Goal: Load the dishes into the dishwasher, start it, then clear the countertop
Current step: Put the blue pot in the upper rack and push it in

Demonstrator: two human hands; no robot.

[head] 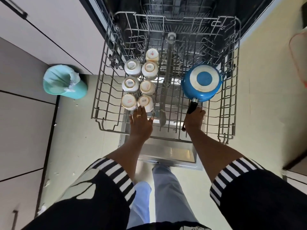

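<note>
The grey wire dishwasher rack (99, 90) is pulled out over the open door (166, 153). Several white cups (130, 83) stand upside down in its left half. A blue saucepan (201, 80) sits upside down in the right half, its black handle pointing toward me. My right hand (194, 120) grips that handle. My left hand (141, 122) is spread with straight fingers, its fingertips touching the nearest white cup (145, 102) at the rack's front.
A mint green bin (64, 82) with a liner stands on the floor to the left of the rack. White cabinet fronts (25, 113) run along the left. A pink object (299, 52) shows at the right edge. My legs stand just behind the door.
</note>
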